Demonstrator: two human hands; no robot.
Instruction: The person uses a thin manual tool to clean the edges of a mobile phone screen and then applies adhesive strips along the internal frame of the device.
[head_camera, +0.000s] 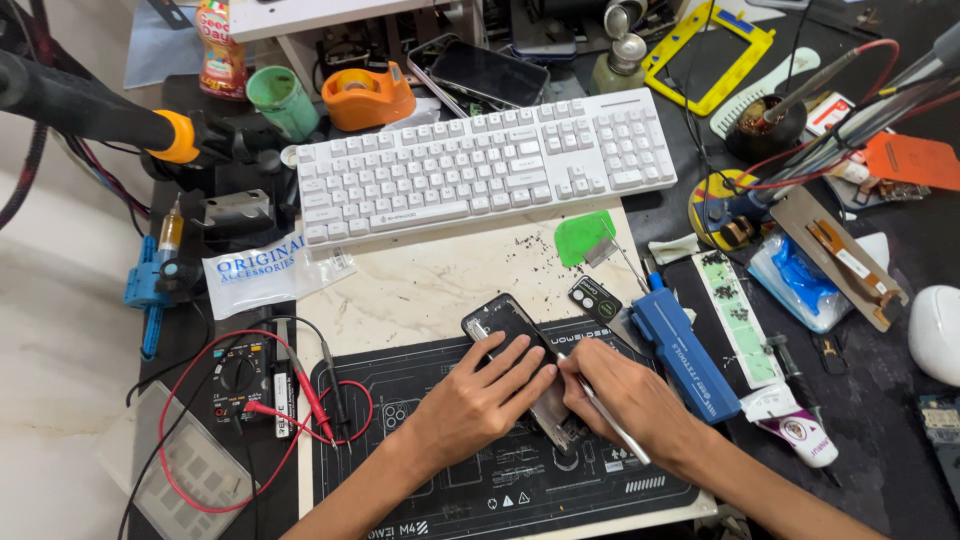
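Note:
A black phone (505, 322) lies tilted on the dark work mat (420, 480), its top end toward the keyboard. My left hand (480, 400) rests flat on the phone's lower half and holds it down. My right hand (625, 395) grips a thin silver tool (612, 425) like a pen, its tip at the phone's right edge near my left fingertips. The phone's lower part is hidden under both hands.
A white keyboard (480, 165) lies behind the mat. A blue box (685, 355), a green pick (583, 235) and a parts strip (737, 315) sit to the right. A multimeter (240, 380) with red leads lies left. An orange tape dispenser (365, 95) and clutter fill the back.

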